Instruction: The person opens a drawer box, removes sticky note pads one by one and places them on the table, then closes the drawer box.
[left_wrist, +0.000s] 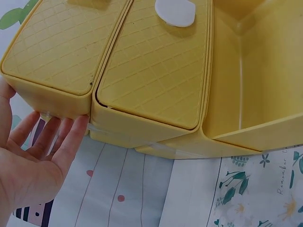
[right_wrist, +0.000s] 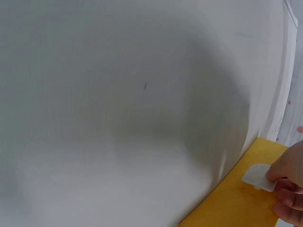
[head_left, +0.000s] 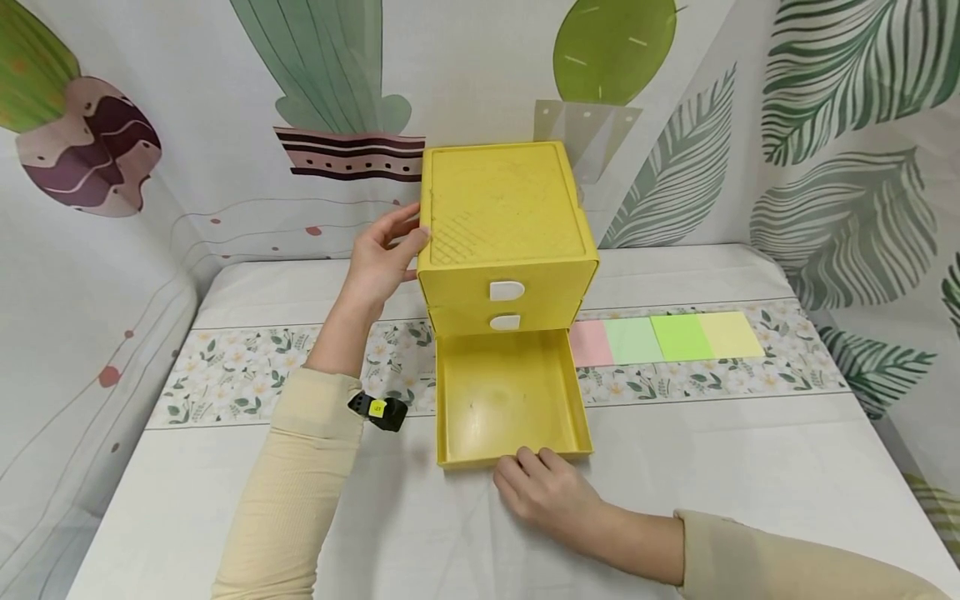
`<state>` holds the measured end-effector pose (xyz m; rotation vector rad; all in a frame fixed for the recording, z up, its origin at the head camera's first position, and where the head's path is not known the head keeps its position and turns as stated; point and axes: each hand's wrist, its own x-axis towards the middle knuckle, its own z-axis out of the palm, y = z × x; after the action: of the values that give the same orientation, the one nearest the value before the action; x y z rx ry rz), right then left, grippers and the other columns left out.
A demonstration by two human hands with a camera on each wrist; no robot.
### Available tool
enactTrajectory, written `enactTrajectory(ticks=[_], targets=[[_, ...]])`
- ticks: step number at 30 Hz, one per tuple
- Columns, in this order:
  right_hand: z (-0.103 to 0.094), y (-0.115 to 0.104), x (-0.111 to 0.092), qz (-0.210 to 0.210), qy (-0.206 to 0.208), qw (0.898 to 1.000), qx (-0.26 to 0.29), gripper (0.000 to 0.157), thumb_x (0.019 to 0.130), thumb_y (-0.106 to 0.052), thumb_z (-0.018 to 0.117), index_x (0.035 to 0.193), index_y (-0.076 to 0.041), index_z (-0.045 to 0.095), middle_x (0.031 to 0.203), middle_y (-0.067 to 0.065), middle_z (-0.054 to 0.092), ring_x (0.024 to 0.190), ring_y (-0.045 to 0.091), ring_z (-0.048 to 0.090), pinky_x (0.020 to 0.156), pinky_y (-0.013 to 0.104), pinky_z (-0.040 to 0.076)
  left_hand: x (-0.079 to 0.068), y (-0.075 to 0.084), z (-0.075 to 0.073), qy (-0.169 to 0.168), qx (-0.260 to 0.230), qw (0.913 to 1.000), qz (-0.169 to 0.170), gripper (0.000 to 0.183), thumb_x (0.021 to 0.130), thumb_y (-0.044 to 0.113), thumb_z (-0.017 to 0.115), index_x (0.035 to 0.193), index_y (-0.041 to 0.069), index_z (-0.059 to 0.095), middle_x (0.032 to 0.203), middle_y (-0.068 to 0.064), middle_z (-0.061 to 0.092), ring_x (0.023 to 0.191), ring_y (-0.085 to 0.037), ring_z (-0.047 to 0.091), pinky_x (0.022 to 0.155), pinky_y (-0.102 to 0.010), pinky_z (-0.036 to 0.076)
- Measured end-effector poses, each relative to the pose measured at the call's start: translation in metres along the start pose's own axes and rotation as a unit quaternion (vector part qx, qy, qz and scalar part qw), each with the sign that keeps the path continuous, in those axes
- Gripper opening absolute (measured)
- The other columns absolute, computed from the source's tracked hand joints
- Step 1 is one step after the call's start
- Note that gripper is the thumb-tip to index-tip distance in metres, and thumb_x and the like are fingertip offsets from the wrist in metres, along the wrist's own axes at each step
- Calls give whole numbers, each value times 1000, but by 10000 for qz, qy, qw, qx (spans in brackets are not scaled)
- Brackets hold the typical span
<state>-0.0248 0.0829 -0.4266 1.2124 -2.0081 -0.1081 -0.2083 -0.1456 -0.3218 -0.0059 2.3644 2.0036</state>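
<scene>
A yellow drawer unit [head_left: 502, 204] stands on the table, with two upper drawers pushed in, each bearing a white pull tab. Its bottom drawer [head_left: 510, 400] is pulled out toward me and has nothing in it. My right hand [head_left: 551, 500] grips the front of this drawer, fingers over the rim and thumb on its white pull tab [right_wrist: 258, 176]. At the unit's upper left side, my left hand [head_left: 384, 254] rests with its thumb by the top edge. In the left wrist view, extended fingers [left_wrist: 71, 149] touch the side wall.
Coloured paper squares in pink, mint, green and yellow [head_left: 731, 335] lie in a row right of the unit. A floral strip [head_left: 247, 367] crosses the white tablecloth [head_left: 712, 467]. Behind hangs a plant-printed cloth [head_left: 480, 75], close to the unit's back.
</scene>
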Motion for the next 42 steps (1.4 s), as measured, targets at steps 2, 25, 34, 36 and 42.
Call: enactTrajectory(ticks=[2,25,34,36,42], targets=[[2,2,1,3,10,10000,-47,34,91,7,37,68,-8,56,68,1,49,55,13,45,45,20,40,0,0,0,-3,-9,10000,-10,43,91,28,58,134,28,48,131,0,50,112,-16,53,78,-32,56],[33,24,4,165,-63,9987,-486,37,91,10,33,73,-9,60,72,1,53,58,13,52,46,18,42,-1,0,0,25,-54,10000,-19,43,91,27,58,133,28,49,131,0,50,113,-17,53,81,-36,55],[41,29,12,342,137,9978,-545,36,89,10,33,69,-8,58,67,1,51,53,12,50,42,16,36,-1,0,1,48,-77,9999,-48,43,91,27,58,133,29,49,131,0,50,112,-17,53,79,-33,56],[43,32,14,410,149,9975,-551,37,88,9,33,68,-9,58,67,1,51,52,12,49,41,16,33,0,0,1,47,-80,10000,-24,43,91,27,58,133,29,49,131,0,50,112,-17,53,79,-34,55],[55,41,19,644,26,9970,-438,40,87,10,29,67,-10,57,67,0,51,51,13,46,41,16,25,0,-1,0,24,-65,10000,-4,43,91,28,58,134,29,48,131,0,50,112,-17,54,79,-34,55]])
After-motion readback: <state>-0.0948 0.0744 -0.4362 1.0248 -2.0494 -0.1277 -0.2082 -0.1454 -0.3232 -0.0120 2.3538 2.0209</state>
